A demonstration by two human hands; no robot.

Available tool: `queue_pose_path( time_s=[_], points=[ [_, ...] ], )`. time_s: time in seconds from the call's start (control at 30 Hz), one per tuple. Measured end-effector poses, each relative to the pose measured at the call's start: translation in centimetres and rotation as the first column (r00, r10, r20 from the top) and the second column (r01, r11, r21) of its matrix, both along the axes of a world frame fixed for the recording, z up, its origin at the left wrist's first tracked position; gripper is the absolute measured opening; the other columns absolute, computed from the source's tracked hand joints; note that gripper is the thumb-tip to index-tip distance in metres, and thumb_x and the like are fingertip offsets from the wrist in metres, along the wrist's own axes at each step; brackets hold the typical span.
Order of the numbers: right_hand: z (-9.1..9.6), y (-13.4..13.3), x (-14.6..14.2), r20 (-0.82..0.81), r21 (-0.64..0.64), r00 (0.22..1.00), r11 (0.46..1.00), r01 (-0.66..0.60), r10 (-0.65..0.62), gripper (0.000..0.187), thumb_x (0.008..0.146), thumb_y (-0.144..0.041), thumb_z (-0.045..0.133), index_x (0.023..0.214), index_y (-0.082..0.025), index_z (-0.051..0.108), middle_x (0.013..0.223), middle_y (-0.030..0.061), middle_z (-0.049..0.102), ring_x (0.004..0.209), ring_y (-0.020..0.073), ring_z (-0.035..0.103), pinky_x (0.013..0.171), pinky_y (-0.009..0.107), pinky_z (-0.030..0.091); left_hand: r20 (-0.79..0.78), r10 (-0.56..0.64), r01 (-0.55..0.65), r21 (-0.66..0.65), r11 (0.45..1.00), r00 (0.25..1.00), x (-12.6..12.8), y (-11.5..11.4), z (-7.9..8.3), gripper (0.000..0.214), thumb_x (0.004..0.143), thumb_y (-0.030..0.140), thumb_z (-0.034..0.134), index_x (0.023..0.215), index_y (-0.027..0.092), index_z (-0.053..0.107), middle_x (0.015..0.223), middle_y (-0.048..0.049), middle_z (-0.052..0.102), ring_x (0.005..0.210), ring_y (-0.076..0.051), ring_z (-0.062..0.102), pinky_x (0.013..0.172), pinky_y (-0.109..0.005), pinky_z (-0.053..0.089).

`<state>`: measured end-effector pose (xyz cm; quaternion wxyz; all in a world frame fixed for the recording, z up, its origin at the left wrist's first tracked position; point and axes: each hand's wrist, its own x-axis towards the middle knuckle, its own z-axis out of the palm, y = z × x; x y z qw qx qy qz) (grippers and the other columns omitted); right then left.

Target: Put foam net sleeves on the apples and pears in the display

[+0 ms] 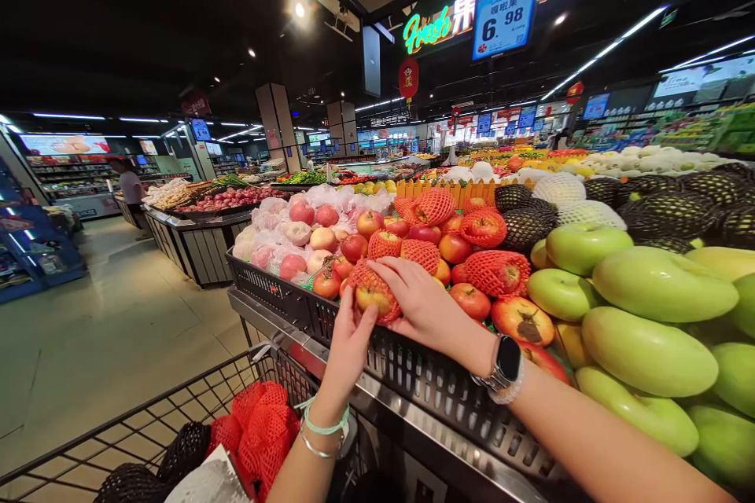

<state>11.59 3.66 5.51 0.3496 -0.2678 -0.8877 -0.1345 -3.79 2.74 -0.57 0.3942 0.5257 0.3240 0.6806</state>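
Observation:
Both my hands hold one apple in a red foam net (373,292) at the front edge of a black fruit crate (413,373). My left hand (349,342) grips it from below, fingers curled up onto the fruit. My right hand (421,300) covers it from the right, fingers wrapped over the netting; a smartwatch sits on that wrist. Around it lie more red apples, some netted (499,271), some bare (470,300). Green apples (646,350) are piled to the right.
A wire shopping cart (135,428) stands below left, holding red foam nets (263,424) and dark netted fruit. Pink bagged apples (295,240) fill the crate's left. A person (133,192) stands far left by other produce stands. The tiled aisle (106,330) runs to the left.

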Motion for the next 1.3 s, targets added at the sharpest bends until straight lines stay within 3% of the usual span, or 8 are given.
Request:
queue_pose_path(
  time_s=[0.17, 0.33, 0.47, 0.57, 0.63, 0.77, 0.97, 1.3],
  points=[
    [-0.1, -0.3, -0.3, -0.020, -0.027, 1.000, 1.000, -0.004, 0.004, 0.085, 0.083, -0.017, 0.062, 0.151, -0.022, 0.011, 0.141, 0.0171, 0.041, 0.130, 0.0304, 0.044, 0.106, 0.049, 0.044, 0.077, 0.188, -0.191, 0.027, 0.981, 0.979, -0.4, 0.1, 0.6, 0.065, 0.052, 0.042, 0.089, 0.105, 0.016, 0.063, 0.122, -0.0126, 0.062, 0.116, -0.032, 0.059, 0.097, -0.043, 0.052],
    [0.3, -0.5, 0.0, -0.026, -0.008, 0.998, 0.999, -0.051, 0.051, 0.090, 0.087, -0.027, 0.063, 0.153, -0.028, 0.002, 0.144, 0.0163, 0.038, 0.135, 0.0310, 0.040, 0.108, 0.051, 0.041, 0.124, 0.252, -0.268, 0.135, 0.954, 0.960, 0.3, -0.2, 0.1, 0.058, 0.059, 0.042, 0.086, 0.105, 0.019, 0.060, 0.118, -0.0097, 0.062, 0.113, -0.027, 0.060, 0.091, -0.034, 0.054],
    [0.7, -0.5, 0.2, -0.185, -0.156, 0.975, 0.976, -0.151, 0.122, 0.089, 0.084, -0.048, 0.064, 0.153, -0.025, 0.011, 0.150, 0.0162, 0.035, 0.140, 0.0305, 0.035, 0.113, 0.052, 0.035, 0.242, 0.206, -0.241, 0.125, 0.962, 0.948, 0.5, -0.2, 0.2, 0.066, 0.068, 0.053, 0.078, 0.120, 0.024, 0.050, 0.133, -0.0109, 0.056, 0.121, -0.025, 0.056, 0.095, -0.030, 0.051],
    [0.3, -0.3, 0.0, -0.242, -0.306, 0.966, 0.937, -0.167, 0.093, 0.072, 0.088, -0.046, 0.060, 0.148, -0.022, 0.027, 0.147, 0.0156, 0.043, 0.137, 0.0283, 0.040, 0.112, 0.049, 0.037, 0.329, 0.148, -0.173, 0.047, 0.984, 0.933, 0.7, -0.3, 0.5, 0.069, 0.077, 0.063, 0.064, 0.133, 0.029, 0.040, 0.144, -0.0103, 0.047, 0.126, -0.023, 0.054, 0.092, -0.028, 0.053],
    [-0.1, -0.2, -0.3, -0.213, -0.320, 0.976, 0.941, -0.115, 0.047, 0.063, 0.086, -0.039, 0.064, 0.141, -0.019, 0.040, 0.139, 0.0159, 0.052, 0.130, 0.0285, 0.048, 0.109, 0.048, 0.040, 0.307, 0.094, -0.111, 0.039, 0.993, 0.947, 0.8, -0.3, 0.5, 0.071, 0.080, 0.064, 0.059, 0.138, 0.030, 0.037, 0.147, -0.0108, 0.045, 0.126, -0.024, 0.054, 0.090, -0.029, 0.054],
    [-0.6, 0.1, -0.4, -0.240, -0.266, 0.969, 0.964, -0.010, -0.056, 0.050, 0.084, -0.019, 0.067, 0.130, -0.012, 0.050, 0.129, 0.0174, 0.060, 0.120, 0.0284, 0.058, 0.103, 0.047, 0.046, 0.192, 0.054, -0.061, 0.033, 0.998, 0.980, 0.0, 0.4, 0.3, 0.073, 0.079, 0.065, 0.060, 0.137, 0.026, 0.039, 0.142, -0.0122, 0.052, 0.124, -0.025, 0.056, 0.093, -0.031, 0.052],
    [0.1, 0.1, 0.0, -0.285, -0.270, 0.956, 0.963, -0.004, -0.075, 0.052, 0.081, -0.020, 0.071, 0.128, -0.016, 0.050, 0.129, 0.0147, 0.062, 0.119, 0.0286, 0.058, 0.102, 0.049, 0.046, 0.121, -0.072, 0.068, 0.035, 0.997, 0.990, -2.9, 1.7, 0.8, 0.068, 0.061, 0.047, 0.084, 0.114, 0.021, 0.051, 0.109, -0.0105, 0.071, 0.101, -0.024, 0.068, 0.089, -0.033, 0.052],
    [-0.2, -0.2, 0.0, -0.189, 0.033, 0.980, 0.997, 0.076, -0.068, 0.037, 0.087, -0.039, 0.062, 0.113, -0.014, 0.053, 0.101, 0.0149, 0.067, 0.091, 0.0295, 0.064, 0.080, 0.047, 0.054, 0.397, -0.077, 0.064, 0.045, 0.997, 0.915, 0.4, 0.9, 1.3, 0.058, 0.061, 0.032, 0.085, 0.112, 0.019, 0.060, 0.115, -0.0087, 0.069, 0.102, -0.020, 0.066, 0.087, -0.028, 0.053]
  ],
)
